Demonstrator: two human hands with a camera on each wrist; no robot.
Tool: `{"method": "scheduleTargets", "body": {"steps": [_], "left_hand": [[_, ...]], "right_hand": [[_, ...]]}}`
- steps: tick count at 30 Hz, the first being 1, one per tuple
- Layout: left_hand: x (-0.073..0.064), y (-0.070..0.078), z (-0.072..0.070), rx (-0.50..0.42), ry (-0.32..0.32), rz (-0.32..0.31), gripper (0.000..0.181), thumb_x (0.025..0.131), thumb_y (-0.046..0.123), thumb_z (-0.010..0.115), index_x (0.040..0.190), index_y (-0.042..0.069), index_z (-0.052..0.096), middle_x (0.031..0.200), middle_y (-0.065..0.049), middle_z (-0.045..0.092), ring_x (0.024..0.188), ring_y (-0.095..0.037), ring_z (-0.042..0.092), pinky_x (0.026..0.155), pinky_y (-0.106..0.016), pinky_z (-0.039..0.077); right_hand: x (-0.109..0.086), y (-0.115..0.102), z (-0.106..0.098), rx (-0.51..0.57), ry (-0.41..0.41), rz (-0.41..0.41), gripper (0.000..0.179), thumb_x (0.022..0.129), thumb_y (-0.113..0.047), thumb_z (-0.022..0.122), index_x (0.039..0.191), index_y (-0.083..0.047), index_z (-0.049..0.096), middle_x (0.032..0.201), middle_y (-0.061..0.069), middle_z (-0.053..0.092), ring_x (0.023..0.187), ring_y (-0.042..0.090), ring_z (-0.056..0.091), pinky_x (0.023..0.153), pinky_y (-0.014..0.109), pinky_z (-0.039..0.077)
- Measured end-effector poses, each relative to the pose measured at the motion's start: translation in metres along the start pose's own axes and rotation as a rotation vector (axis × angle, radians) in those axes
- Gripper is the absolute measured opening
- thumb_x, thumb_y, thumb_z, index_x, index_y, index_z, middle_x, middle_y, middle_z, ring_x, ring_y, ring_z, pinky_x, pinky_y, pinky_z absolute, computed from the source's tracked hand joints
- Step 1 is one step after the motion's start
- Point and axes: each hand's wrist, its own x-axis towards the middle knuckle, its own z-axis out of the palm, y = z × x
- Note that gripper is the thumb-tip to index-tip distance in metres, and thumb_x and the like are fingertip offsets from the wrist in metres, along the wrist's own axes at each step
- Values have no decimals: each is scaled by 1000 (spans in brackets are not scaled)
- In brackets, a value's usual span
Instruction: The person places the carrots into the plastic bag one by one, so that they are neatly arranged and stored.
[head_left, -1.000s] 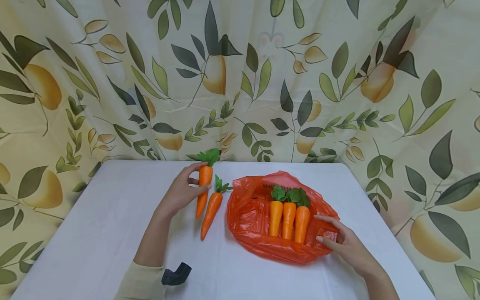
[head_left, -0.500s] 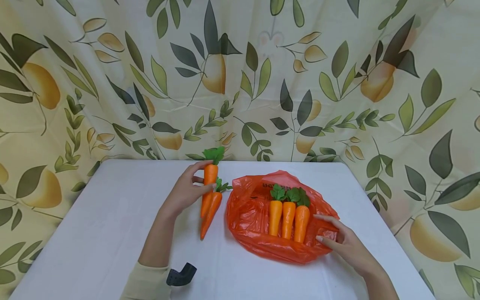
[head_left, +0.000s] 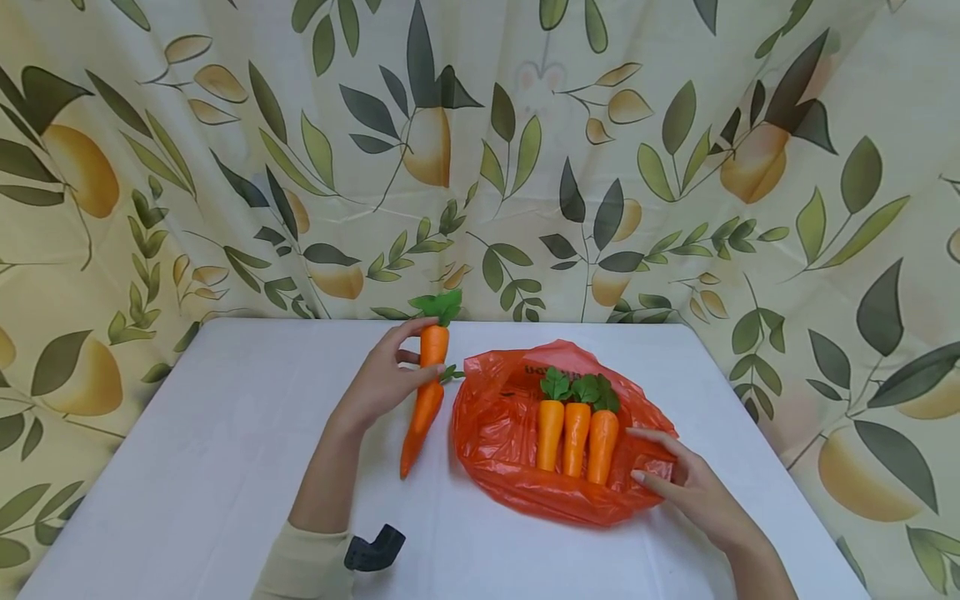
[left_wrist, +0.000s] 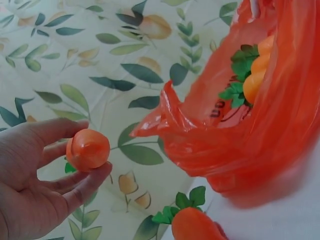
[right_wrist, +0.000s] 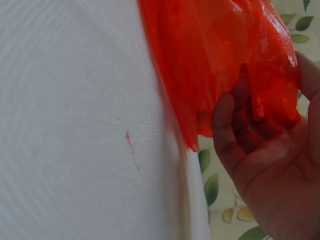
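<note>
My left hand (head_left: 386, 377) pinches a carrot (head_left: 433, 346) with green leaves between thumb and fingers, above the table. In the left wrist view this carrot (left_wrist: 89, 150) points its tip toward the camera. Partly behind it in the head view, a second carrot (head_left: 417, 433) lies on the table, its top hidden. To the right is an open red plastic bag (head_left: 495, 425) with three carrots (head_left: 576, 437) side by side inside, leaves toward the back. My right hand (head_left: 697, 492) grips the right edge of the bag, which also shows bunched between its fingers in the right wrist view (right_wrist: 270, 55).
A white cloth covers the table (head_left: 210, 467). Behind it hangs a curtain (head_left: 495, 250) printed with fruit and leaves. A black camera mount (head_left: 375, 547) sits at the left sleeve (head_left: 303, 562).
My left hand has moved to the right with its carrot, which now overlaps the carrot on the table in the head view. The right hand and the bag have stayed put.
</note>
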Motion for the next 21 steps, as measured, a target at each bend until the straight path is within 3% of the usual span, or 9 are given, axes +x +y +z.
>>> {"method": "scheduleTargets", "body": {"steps": [14,21], "left_hand": [[0,6,20,-91,-37,8,65,90,12,81,146,34,56,141,-1,47,111,-31,56,77,-39,60],[0,12,30,-79,-34,47,62,90,14,82,144,31,58,140,-1,48,108,-30,59,77,-39,59]], "right_hand": [[0,0,0,20,-4,4,57,99,-14,71,151,-6,49,155,22,38,120,-3,50,88,28,56],[0,1,0,24,-5,27,58,99,-16,72,151,-9,48,154,22,39,118,1,52,87,29,57]]}}
